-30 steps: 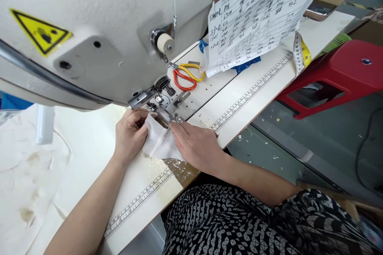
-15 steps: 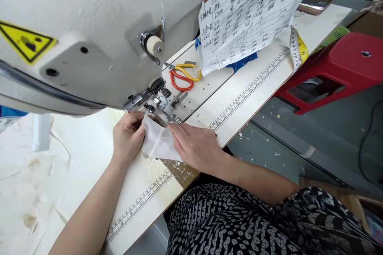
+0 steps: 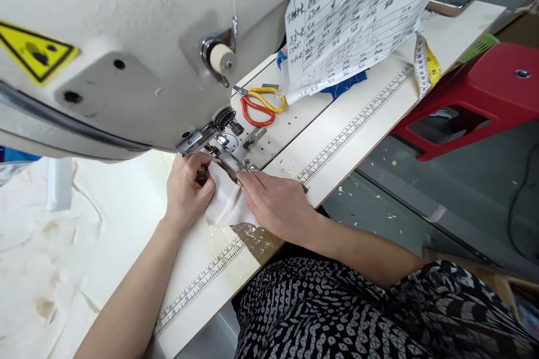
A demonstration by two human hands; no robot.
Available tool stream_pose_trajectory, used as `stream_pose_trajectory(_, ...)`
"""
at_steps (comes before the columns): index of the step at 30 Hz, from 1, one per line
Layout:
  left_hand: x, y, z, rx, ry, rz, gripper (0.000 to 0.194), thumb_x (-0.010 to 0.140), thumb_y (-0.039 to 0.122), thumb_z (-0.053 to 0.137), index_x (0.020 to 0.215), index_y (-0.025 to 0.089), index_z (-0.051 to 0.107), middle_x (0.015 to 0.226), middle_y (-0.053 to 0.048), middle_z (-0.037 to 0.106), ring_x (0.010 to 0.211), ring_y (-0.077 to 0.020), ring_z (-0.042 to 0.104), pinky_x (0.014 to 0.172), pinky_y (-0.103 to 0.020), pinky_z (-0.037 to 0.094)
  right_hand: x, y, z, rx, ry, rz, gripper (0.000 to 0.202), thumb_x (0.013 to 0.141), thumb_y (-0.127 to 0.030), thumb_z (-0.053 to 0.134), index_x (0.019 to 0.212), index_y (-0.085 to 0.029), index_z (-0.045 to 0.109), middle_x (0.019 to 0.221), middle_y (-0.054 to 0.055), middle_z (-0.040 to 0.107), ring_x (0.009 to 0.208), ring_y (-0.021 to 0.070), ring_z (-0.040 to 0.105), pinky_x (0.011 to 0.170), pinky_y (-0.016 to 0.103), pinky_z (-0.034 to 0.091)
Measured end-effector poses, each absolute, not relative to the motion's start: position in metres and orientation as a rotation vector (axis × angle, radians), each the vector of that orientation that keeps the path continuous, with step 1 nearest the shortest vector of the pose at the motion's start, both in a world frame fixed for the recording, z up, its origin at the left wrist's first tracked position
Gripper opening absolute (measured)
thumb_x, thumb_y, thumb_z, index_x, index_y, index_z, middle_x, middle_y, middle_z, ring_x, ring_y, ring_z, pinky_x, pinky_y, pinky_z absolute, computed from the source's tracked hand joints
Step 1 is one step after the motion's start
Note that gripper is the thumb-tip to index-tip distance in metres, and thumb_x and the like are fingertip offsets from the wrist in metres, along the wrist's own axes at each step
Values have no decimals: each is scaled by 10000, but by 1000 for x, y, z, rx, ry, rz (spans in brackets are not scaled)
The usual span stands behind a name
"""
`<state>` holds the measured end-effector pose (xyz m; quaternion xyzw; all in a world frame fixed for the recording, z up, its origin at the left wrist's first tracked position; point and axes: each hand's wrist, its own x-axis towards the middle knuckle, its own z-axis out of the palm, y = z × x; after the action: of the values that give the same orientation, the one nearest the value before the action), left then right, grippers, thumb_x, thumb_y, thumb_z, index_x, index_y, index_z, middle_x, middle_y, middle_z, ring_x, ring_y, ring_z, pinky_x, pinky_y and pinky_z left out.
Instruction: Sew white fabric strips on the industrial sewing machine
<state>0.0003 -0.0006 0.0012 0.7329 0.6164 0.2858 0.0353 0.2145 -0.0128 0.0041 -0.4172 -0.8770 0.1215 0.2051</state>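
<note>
A small piece of white fabric point(image 3: 225, 199) lies in front of the presser foot point(image 3: 229, 160) of a sewing machine point(image 3: 126, 28). My left hand point(image 3: 188, 188) pinches its left edge between thumb and fingers, just below the needle area. On the other side my right hand point(image 3: 273, 202) grips the fabric's right edge, its fingertips close to the metal guide point(image 3: 252, 165). The fabric's far edge runs up to the foot; whether it sits under the foot I cannot tell. Part of the fabric is hidden beneath my right hand.
Red-and-yellow-handled thread snips point(image 3: 261, 106) lie behind the foot. A handwritten sheet point(image 3: 353, 28) hangs over the bed's right part, near a tape measure point(image 3: 427, 67). A printed ruler point(image 3: 353, 126) follows the table's front edge. A red stool point(image 3: 475, 95) stands at the right.
My left hand has moved slightly right, toward my right hand, and the fabric between them has bunched a little. My right hand stays nearly in place beside the foot.
</note>
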Motion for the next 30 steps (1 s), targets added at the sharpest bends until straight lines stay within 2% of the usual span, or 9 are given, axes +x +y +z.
stream_pose_trajectory(2,0,0,1,2273,1898,885,186,758,175,543,919,226,620,939,-50,694,894,-211,611,718,-333,507,215,-13,4,-1169,-2441,341,286,1012,-144,382,1208,-156,591,943,54,732,705,155,657,509,298,371)
stream_pose_trajectory(5,1,0,3,2195,1885,973,49,828,231,558,846,230,603,925,-29,701,846,-177,632,724,-315,509,215,-13,5,-1173,-2437,361,282,1022,-162,379,1206,-160,592,973,62,740,726,155,664,516,296,374)
stream_pose_trajectory(9,4,-2,6,2043,1924,1024,112,852,307,617,774,231,595,881,0,710,787,-147,634,691,-287,503,215,-13,7,-1188,-2442,402,278,1032,-180,371,1186,-154,600,980,73,746,737,160,668,520,298,374)
stream_pose_trajectory(14,2,-2,4,2165,1882,1073,61,805,181,591,777,233,575,891,8,708,740,-131,621,650,-274,496,214,-12,10,-1209,-2463,412,285,1019,-159,375,1200,-159,595,953,63,740,730,166,673,504,301,364)
stream_pose_trajectory(18,-4,0,0,2469,1789,1058,120,807,130,552,839,241,586,909,-20,703,831,-172,651,705,-321,529,211,-10,8,-1208,-2479,377,308,1029,-155,354,1244,-170,575,945,60,735,715,150,660,502,291,366)
stream_pose_trajectory(23,-6,-3,7,2683,1630,755,227,853,125,519,1001,245,642,988,-60,696,914,-217,636,795,-392,549,217,-20,7,-1271,-2464,307,329,1031,-180,391,1322,-124,534,925,80,750,697,165,666,497,296,382)
stream_pose_trajectory(27,0,-13,18,2740,1557,606,285,871,131,509,1104,228,641,1079,-103,664,939,-246,598,795,-420,557,241,-50,10,-1182,-2356,395,243,1008,-151,407,1179,-129,578,888,66,764,678,155,691,521,271,434)
stream_pose_trajectory(30,10,-21,20,2792,1616,498,288,892,161,494,1133,174,652,1116,-141,644,975,-278,569,810,-441,555,260,-70,11,-1128,-2276,506,179,976,-124,425,1076,-148,572,834,44,756,649,147,695,545,256,469)
